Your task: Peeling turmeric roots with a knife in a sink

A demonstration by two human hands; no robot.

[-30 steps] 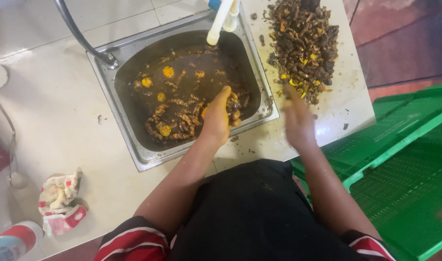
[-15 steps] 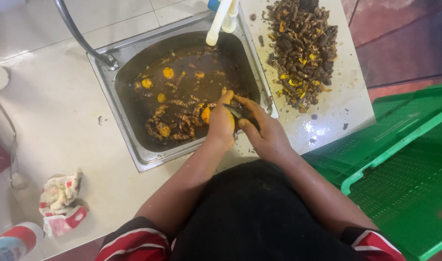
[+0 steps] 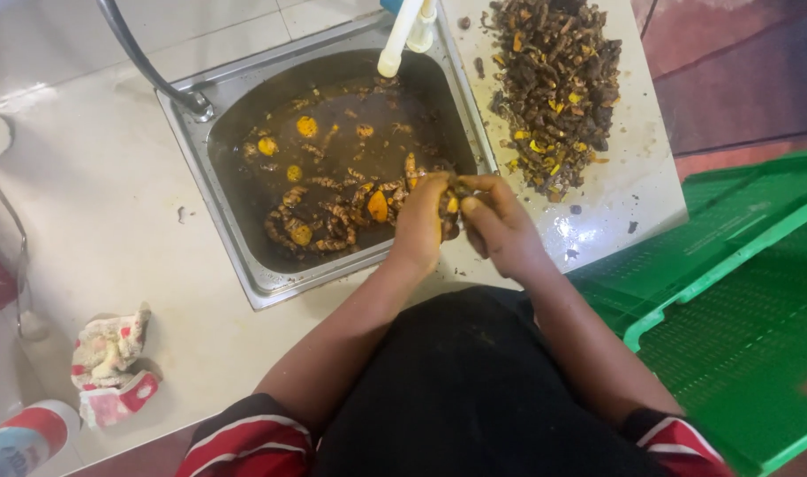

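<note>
A steel sink holds muddy brown water with several knobbly turmeric roots and orange cut pieces. Over the sink's right front corner my left hand and my right hand are together, both gripping one dirty root between the fingers. A heap of dark roots and peelings lies on the wet drainboard just right of the sink. A white tap spout hangs over the back of the sink.
Green plastic crates stand at the right. A crumpled red-and-white cloth lies on the pale counter at front left, with a red-and-white container at the bottom left corner. A dark hose runs to the sink's back left.
My right hand has come from the drainboard at the right to the sink and joined my left hand on a root. My left hand has lifted slightly out of the water.
</note>
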